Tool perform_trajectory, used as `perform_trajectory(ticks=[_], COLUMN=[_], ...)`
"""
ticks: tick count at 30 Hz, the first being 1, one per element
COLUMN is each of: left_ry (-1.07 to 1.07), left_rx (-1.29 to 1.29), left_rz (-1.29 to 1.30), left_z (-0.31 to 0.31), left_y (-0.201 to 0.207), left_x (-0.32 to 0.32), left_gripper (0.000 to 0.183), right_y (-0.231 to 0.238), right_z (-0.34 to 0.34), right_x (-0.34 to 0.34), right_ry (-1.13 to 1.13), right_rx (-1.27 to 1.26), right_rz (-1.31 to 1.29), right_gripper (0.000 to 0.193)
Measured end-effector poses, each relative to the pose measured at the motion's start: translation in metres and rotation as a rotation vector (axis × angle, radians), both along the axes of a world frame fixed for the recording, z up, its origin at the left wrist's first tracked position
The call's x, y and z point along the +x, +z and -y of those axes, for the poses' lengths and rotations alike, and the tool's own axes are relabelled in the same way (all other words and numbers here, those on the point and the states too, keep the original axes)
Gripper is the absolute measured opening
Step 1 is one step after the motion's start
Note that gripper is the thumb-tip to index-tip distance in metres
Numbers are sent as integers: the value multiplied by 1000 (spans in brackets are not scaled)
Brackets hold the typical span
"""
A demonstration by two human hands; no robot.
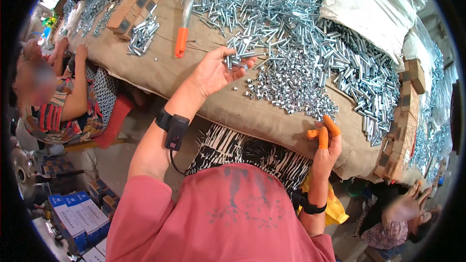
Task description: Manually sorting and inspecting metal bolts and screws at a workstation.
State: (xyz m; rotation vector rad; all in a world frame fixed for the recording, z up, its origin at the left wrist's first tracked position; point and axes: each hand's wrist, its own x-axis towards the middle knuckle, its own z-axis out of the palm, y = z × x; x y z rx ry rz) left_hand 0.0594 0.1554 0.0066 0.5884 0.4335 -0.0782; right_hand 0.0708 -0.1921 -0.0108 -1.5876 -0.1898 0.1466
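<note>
My left hand (217,72) is raised over the near edge of the padded table (228,111), its fingers curled round a few short silvery metal bolts (236,62). Orange finger covers sit on some fingers of my right hand (326,143). That hand is at the table's front edge, fingers bent and apart, with nothing visible in them. Just beyond its fingertips lies a heap of small shiny metal collars (286,87). A large pile of thin metal bolts (262,5) spreads behind, and thicker metal tubes (364,77) lie to the right.
An orange-handled tool (182,41) lies left of the pile, near a small group of bolts (144,36). Wooden blocks (133,9) and more blocks (400,121) edge the work area. White sacking (371,9) covers part of the pile. Other people sit left and lower right. Blue-and-white boxes (80,218) stand lower left.
</note>
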Motion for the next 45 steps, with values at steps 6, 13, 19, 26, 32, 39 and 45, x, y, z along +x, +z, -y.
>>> perform_trajectory(ticks=[6, 13, 19, 26, 32, 39, 45], left_ry=[-4, -99, -119, -273, -288, -277, -169], left_rx=[9, 86, 18, 7, -19, -104, -144], left_rz=[45, 168, 281, 234, 223, 244, 185], left_z=[16, 22, 28, 36, 36, 28, 32], left_y=[-12, -15, -13, -4, -8, -18, -17], left_x=[-13, -20, -31, -30, -29, -28, -27], left_gripper=[36, 23, 26, 26, 30, 28, 29], right_y=[17, 52, 65, 67, 68, 59, 56], right_z=[-12, -68, -127, -151, -157, -157, -161], right_x=[1, 22, 42, 65, 75, 82, 63], right_ry=[4, 251, 392, 539, 634, 487, 394], right_rx=[-45, -68, -80, -164, -203, -77, -44], right_rz=[-65, 33, -28, -142, -211, -152, 78], right_gripper=[29, 31, 33, 37, 24, 22, 22])
